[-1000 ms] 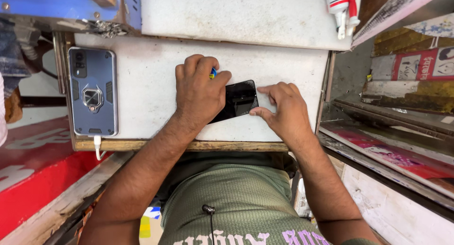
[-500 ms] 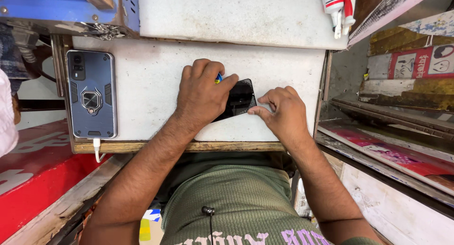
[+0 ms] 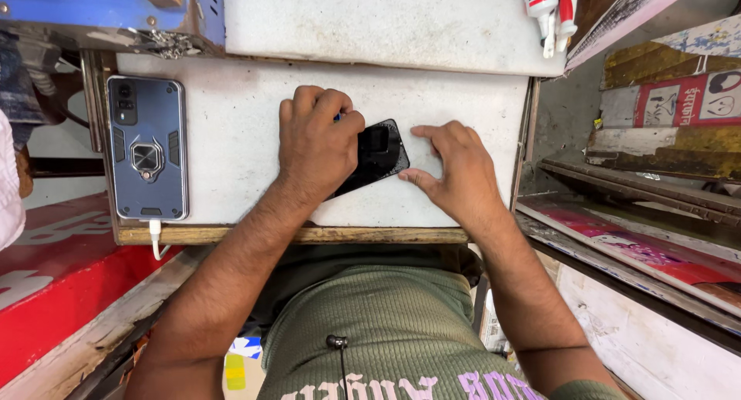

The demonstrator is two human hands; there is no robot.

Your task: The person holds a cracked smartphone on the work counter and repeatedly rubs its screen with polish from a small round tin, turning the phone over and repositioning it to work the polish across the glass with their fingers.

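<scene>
A worn white bench [image 3: 231,138] is seen from above, with a blue-cased phone [image 3: 147,148] lying charging at its left edge. Mid-bench, a small black phone [image 3: 378,155] is pinned flat under the left hand [image 3: 315,141], whose curled fingers hold a small blue tool. The right hand [image 3: 455,168] steadies the phone's right edge with narrowly spread fingers, holding nothing. Work on the phone's surface appears under way; firm, steady pressure seems called for.

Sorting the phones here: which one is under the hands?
The bare black phone mid-bench, under the left hand; right hand touches it. The cased blue phone lies apart, cable attached.
</scene>
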